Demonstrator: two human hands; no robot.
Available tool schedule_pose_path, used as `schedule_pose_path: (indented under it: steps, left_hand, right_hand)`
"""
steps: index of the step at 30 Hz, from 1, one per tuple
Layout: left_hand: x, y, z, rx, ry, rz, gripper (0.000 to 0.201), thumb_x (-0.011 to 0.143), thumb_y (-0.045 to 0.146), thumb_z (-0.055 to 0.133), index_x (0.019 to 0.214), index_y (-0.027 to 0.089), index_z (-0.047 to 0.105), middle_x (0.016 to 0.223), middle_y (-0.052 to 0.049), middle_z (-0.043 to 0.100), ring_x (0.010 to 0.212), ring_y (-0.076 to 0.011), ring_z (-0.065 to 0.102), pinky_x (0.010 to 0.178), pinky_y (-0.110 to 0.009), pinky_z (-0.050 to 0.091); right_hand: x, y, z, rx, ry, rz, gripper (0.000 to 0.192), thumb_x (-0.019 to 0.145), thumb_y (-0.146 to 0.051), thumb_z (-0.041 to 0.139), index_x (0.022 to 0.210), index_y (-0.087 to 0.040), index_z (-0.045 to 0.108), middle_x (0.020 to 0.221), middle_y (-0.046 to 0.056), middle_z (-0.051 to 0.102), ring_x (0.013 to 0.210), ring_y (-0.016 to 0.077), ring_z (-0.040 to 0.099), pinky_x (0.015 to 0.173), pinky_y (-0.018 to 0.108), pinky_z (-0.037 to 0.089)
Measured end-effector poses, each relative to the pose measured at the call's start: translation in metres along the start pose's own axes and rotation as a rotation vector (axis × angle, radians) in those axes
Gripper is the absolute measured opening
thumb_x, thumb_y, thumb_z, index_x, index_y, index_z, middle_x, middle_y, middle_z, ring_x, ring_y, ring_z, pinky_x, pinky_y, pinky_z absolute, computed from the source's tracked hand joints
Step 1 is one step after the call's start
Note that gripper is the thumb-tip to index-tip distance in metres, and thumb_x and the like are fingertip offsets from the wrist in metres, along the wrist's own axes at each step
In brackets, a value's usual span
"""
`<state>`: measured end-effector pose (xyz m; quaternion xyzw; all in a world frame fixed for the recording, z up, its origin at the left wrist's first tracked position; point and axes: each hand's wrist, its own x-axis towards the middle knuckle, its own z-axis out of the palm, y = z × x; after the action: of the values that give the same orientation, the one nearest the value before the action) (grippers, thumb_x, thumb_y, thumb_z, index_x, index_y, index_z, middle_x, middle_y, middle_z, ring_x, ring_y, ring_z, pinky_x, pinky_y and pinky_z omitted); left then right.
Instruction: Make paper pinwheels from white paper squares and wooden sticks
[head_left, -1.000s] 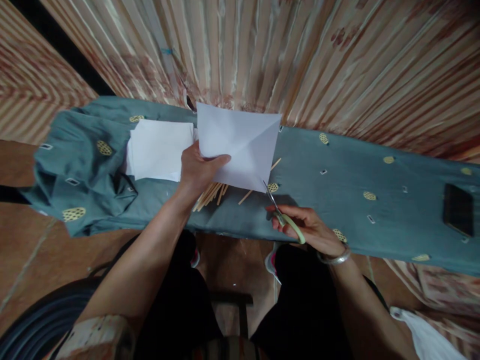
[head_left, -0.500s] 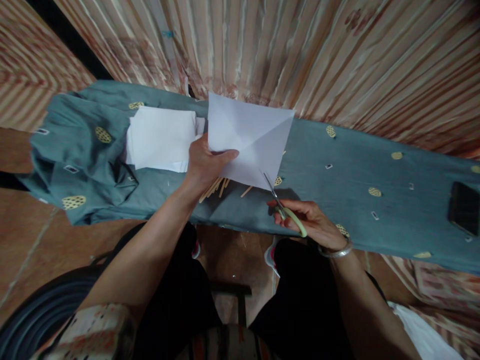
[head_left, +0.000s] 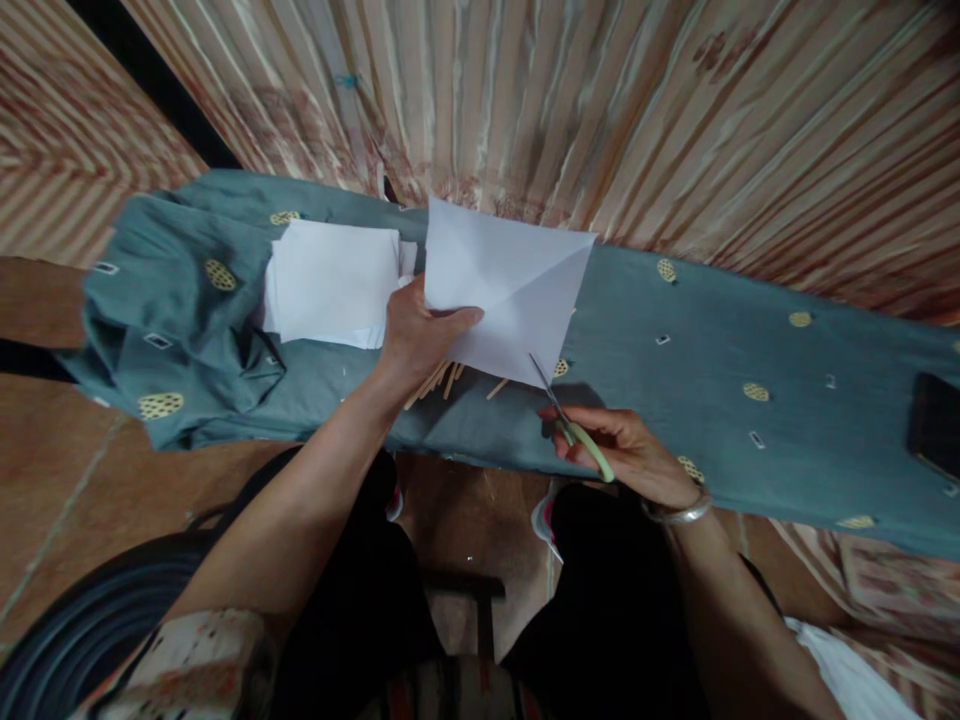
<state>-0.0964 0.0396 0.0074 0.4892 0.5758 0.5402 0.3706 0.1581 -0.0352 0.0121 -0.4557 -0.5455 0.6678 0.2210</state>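
One white rectangular paper sheet (head_left: 525, 275) hovering over teal pineapple-print cloth (head_left: 712, 400); left hand (head_left: 412, 330) pinching it, rear fingers hidden; right hand (head_left: 637, 450) curling around green-handled metal scissors (head_left: 594, 455) above cloth's near edge. Unsupported corner could be buckling, misguiding blades.

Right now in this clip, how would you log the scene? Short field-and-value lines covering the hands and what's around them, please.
Left hand: grips the white sheet, thumb on top
Right hand: holds the scissors, pale green handles
Blades: at the sheet's near right corner; any cut made is unclear
Sheet: diagonal crease visible
Left of sheet: paper stack
Near edge of sheet: thin sticks, partly hidden
Surface: teal cloth, pineapple print
Far right: dark flat object
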Motion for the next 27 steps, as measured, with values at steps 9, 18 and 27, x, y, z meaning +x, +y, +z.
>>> schedule_pose_path:
  steps: [9,18,27]
  left_hand:
    - [0.001,-0.002,-0.002,-0.07,-0.013,0.003,0.031,0.055,0.024,0.075,0.083,0.012,0.07,0.074,-0.004,0.07,0.068,-0.0177,0.063,0.059,-0.026,0.052]
    - [0.0,0.003,-0.003,-0.141,-0.011,-0.045,0.031,0.054,0.023,0.078,0.083,0.012,0.071,0.075,-0.003,0.073,0.068,-0.0182,0.065,0.061,-0.028,0.054]
    - [0.0,0.01,-0.008,-0.281,-0.106,-0.078,0.034,0.06,0.03,0.08,0.09,0.015,0.073,0.082,-0.003,0.075,0.069,-0.0179,0.066,0.062,-0.028,0.054]
  right_hand:
    - [0.001,0.004,0.001,0.009,0.014,-0.003,0.046,0.07,-0.04,0.08,0.111,-0.02,0.072,0.068,-0.002,0.058,0.058,0.0076,0.046,0.054,0.021,0.041]
    - [0.004,0.009,0.004,0.04,0.046,0.004,0.042,0.069,-0.035,0.081,0.107,-0.02,0.074,0.066,-0.003,0.055,0.056,0.0059,0.04,0.052,0.02,0.037]
    - [0.007,0.005,0.005,0.03,0.048,0.017,0.049,0.069,-0.04,0.08,0.11,-0.015,0.072,0.066,-0.004,0.049,0.057,0.0063,0.036,0.052,0.021,0.031]
